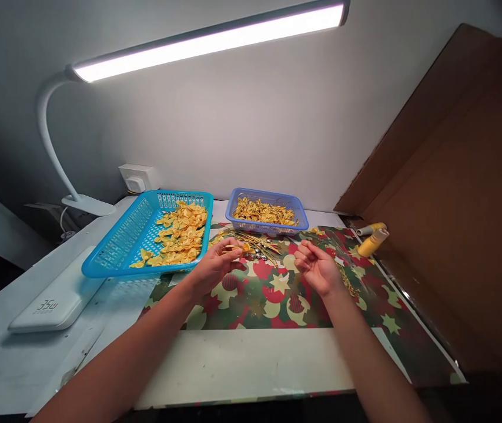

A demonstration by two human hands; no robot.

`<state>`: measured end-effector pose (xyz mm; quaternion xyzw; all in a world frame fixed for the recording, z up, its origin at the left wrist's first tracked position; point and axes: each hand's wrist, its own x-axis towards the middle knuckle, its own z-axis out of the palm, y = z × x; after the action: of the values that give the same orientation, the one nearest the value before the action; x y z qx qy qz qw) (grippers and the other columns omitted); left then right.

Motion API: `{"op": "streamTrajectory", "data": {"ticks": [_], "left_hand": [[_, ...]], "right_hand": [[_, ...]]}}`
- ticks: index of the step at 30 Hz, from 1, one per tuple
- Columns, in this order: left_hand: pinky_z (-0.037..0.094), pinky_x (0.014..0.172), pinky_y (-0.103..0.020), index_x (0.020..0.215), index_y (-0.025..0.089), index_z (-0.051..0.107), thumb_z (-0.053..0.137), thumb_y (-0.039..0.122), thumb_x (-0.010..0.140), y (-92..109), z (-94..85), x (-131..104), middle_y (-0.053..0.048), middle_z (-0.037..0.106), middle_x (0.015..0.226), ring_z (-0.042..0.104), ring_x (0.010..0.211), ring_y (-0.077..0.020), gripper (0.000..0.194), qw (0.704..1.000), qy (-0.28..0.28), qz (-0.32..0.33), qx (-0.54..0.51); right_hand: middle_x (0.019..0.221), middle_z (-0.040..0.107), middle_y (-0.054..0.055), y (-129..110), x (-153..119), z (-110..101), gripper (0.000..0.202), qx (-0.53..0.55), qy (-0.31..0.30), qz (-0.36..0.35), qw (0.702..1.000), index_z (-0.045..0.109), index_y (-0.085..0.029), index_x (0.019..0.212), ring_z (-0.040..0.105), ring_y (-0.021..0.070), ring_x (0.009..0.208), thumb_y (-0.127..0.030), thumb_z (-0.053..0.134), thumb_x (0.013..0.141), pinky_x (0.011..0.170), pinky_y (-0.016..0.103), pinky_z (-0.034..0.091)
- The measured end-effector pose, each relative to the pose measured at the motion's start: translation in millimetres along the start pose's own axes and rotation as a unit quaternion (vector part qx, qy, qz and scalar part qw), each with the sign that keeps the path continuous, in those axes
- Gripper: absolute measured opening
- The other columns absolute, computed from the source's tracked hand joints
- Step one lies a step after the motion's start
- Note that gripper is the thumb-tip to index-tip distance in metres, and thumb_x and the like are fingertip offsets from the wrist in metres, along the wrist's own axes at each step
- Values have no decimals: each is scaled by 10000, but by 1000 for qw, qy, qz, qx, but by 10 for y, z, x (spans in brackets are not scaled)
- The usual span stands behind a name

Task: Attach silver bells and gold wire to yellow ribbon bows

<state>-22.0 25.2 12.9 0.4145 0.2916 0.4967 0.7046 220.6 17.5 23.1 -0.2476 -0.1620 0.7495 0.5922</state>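
Note:
My left hand (222, 261) pinches a small yellow bow (246, 248) over the patterned sheet (260, 305). My right hand (315, 265) is closed to its right, its fingertips pressed together; whatever they hold is too small to name. Between and behind the hands lie thin golden twist ties (262, 244) and small silvery pieces (258, 254). A blue basket (101, 258) at the left contains many yellow bows (180, 235). Behind the hands, a smaller purple-blue basket (304, 220) is filled with gold-coloured bows (264, 212).
Yellow thread spools (372, 242) stand and lie at the right, beside a tall cardboard panel (445, 176). A white power bank (52, 296) lies at the left. The lit lamp (211, 41) reaches across above the table, its base (89, 205) behind the blue basket.

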Motion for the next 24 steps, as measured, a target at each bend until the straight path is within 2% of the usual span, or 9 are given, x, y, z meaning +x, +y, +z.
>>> {"op": "streamTrajectory", "data": {"ticks": [3, 6, 11, 13, 16, 20, 24], "left_hand": [[541, 569, -252, 653, 156, 526, 833, 279, 614, 0, 11, 8, 16, 540, 722, 594, 680, -134, 333, 1000, 10, 4, 9], [541, 561, -247, 645, 152, 533, 825, 267, 626, 2, 22, 1, 12, 552, 767, 573, 654, -111, 314, 1000, 9, 17, 2], [539, 555, -241, 658, 156, 539, 818, 273, 646, 25, 33, -31, -5, 581, 795, 593, 689, -131, 302, 999, -22, 23, -20], [539, 565, -243, 679, 156, 548, 804, 270, 672, 27, 31, -53, -16, 595, 825, 606, 708, -140, 281, 998, -57, 13, -22], [539, 593, -255, 724, 156, 567, 754, 259, 740, 3, 22, -91, -28, 610, 842, 619, 718, -143, 215, 989, -144, -25, -16], [530, 650, -264, 736, 150, 604, 741, 246, 759, -62, 41, -138, -42, 627, 882, 618, 727, -130, 169, 960, -257, -107, 23], [489, 664, -246, 720, 142, 642, 733, 257, 770, -90, 124, -179, -46, 621, 908, 600, 720, -113, 155, 926, -331, -165, 70]], "right_hand": [[569, 191, -79, -51, -19, -9, 217, -2, -4, -7, 1000, 401, -200, 716, 212, 74, 441, -98, 493, 883, 389, 136, 302], [570, 199, -79, -6, 2, -36, 245, -25, -8, 0, 1000, 384, -201, 692, 204, 71, 443, -107, 534, 860, 389, 134, 302], [537, 235, -86, 217, 64, -76, 311, -72, 9, 79, 994, 359, -194, 638, 203, 60, 448, -122, 610, 806, 383, 133, 272], [520, 246, -89, 307, 108, -94, 331, -85, 23, 98, 991, 351, -193, 619, 203, 53, 441, -122, 622, 796, 375, 135, 249], [499, 250, -93, 382, 199, -133, 358, -90, 36, 90, 991, 330, -198, 606, 194, 50, 425, -125, 621, 800, 367, 137, 232], [488, 268, -93, 362, 304, -184, 377, -86, 57, 61, 993, 305, -206, 608, 200, 54, 408, -139, 603, 829, 359, 139, 238], [485, 320, -79, 276, 324, -186, 338, -71, 67, 43, 994, 326, -203, 613, 237, 55, 391, -119, 519, 878, 352, 140, 265]]}}
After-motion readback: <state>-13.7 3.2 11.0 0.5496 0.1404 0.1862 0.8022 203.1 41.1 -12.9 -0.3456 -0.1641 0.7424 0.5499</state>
